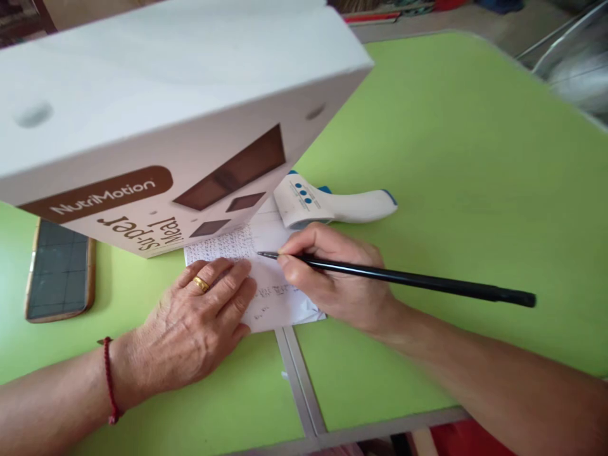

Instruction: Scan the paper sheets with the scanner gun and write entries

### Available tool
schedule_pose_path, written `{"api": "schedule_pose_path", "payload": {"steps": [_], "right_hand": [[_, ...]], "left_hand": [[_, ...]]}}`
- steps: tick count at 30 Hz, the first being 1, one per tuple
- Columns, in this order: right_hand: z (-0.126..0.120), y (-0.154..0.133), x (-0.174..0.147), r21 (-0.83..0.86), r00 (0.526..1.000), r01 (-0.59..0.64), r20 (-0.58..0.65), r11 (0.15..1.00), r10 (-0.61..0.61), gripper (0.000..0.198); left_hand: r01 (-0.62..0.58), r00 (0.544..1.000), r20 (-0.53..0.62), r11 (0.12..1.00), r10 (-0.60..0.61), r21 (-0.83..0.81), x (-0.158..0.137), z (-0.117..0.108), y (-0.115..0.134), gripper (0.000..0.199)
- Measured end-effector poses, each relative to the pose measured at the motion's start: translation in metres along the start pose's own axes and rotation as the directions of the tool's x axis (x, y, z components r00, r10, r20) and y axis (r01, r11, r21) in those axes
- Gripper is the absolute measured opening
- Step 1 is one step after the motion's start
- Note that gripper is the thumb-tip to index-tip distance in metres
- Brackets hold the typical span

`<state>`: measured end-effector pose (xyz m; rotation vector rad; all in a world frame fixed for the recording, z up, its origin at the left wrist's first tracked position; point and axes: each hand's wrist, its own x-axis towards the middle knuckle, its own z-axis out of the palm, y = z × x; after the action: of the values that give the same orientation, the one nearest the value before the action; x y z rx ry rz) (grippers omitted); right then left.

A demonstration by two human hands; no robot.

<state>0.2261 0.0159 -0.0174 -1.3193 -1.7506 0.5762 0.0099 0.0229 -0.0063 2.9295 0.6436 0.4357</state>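
Right hand [349,294]: closed on pen [403,273], tip at paper [268,272]. Left hand [190,332]: palm down, relaxed, on paper's left side. Paper lies between box [156,149] and near edge [389,425]; counter [475,158] extends right past thermometer [339,206].

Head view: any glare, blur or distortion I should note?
Head view: the box looms with strong perspective; its NutriMotion lettering stays readable; the handwriting on the paper is too small and soft to read; a thin glint lines the black pen.
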Motion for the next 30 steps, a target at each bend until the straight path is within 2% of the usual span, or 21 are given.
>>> {"api": "schedule_pose_path", "payload": {"steps": [6,14,30], "right_hand": [[-0.0008,-0.0003,0.0010,0.006,0.999,0.034,0.013,0.999,-0.034,0.015],[-0.0008,0.0036,-0.0017,0.026,1.000,0.017,-0.022,1.000,-0.016,0.014],[0.0012,0.0018,-0.0003,0.009,0.999,0.039,0.006,0.999,-0.039,0.014]], "left_hand": [[0.003,1.000,-0.003,1.000,-0.003,-0.006,0.0004,-0.0005,-0.0002,0.034],[-0.001,1.000,0.006,1.000,0.001,-0.003,-0.0004,-0.0009,-0.0005,0.034],[0.000,1.000,0.006,1.000,0.000,-0.007,-0.0002,-0.0001,-0.0007,0.034]]}}
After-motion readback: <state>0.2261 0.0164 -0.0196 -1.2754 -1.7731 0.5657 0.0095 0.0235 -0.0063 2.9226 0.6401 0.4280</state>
